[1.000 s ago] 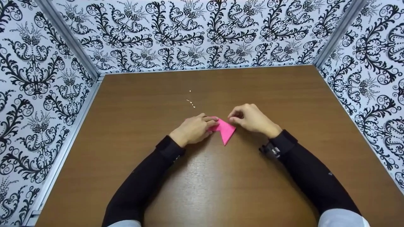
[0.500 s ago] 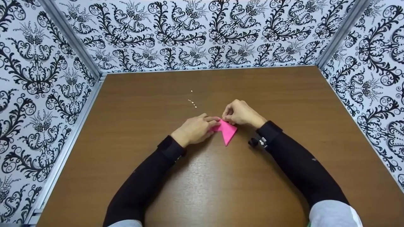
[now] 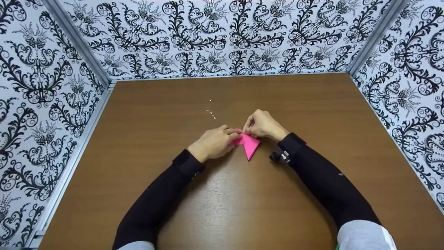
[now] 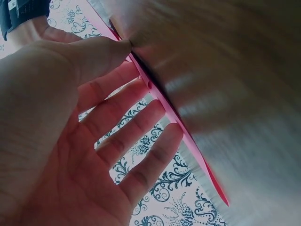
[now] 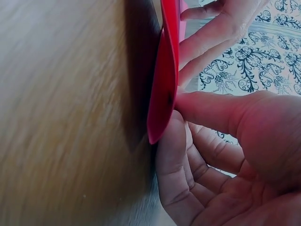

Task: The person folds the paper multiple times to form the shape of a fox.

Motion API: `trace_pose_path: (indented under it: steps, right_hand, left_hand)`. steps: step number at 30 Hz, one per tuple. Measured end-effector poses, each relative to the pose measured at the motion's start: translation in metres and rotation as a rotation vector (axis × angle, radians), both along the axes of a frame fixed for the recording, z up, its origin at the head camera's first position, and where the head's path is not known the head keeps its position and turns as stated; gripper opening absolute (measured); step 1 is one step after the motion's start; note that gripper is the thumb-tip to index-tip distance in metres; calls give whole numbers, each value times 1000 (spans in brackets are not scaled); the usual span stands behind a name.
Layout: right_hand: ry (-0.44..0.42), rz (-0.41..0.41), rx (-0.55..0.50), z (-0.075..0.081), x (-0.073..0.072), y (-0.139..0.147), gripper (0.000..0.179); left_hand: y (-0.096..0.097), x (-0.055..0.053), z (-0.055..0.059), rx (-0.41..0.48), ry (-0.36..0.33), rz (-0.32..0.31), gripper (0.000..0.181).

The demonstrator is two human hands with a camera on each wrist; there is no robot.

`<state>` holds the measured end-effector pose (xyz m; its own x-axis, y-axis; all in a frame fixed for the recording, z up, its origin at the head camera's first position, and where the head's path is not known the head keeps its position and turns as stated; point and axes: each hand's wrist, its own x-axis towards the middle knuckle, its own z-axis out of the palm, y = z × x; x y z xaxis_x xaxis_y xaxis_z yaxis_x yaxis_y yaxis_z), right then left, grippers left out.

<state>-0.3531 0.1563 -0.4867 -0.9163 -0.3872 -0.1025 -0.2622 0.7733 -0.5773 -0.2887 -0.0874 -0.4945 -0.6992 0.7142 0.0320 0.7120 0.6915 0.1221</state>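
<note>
A bright pink folded paper point(image 3: 251, 144) lies on the brown table, with one pointed corner towards the front. My left hand point(image 3: 212, 143) rests on its left part, covering that side. In the left wrist view the fingers point(image 4: 155, 150) are nearly straight, with their tips against the pink sheet point(image 4: 190, 139). From the far side, my right hand point(image 3: 265, 125) pinches the paper's back edge between thumb and index finger, close to the left fingertips. In the right wrist view, layers of the paper point(image 5: 163, 87) stand slightly apart beside the thumb point(image 5: 211, 109).
Several tiny pale scraps point(image 3: 212, 114) lie on the table point(image 3: 156, 111) behind the left hand. Patterned black-and-white walls point(image 3: 208, 38) enclose the back and both sides, with metal posts point(image 3: 76, 45) at the corners.
My right hand has moved left from beside the paper to its back edge and now pinches it there. The left hand has stayed on the paper.
</note>
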Motion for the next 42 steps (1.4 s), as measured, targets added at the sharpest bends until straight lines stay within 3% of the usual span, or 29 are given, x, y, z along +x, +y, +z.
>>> trace_pose_path:
  steps: [15,24,42]
  right_hand:
    - [5,-39,12,1,2,-3,5]
    - [-29,-52,3,1,3,-2,4]
    - [-34,-51,79,4,11,11,5]
  left_hand:
    - [3,1,3,-35,1,28,53]
    - [3,1,0,-32,34,6,54]
    - [3,-2,0,-7,-6,30,47]
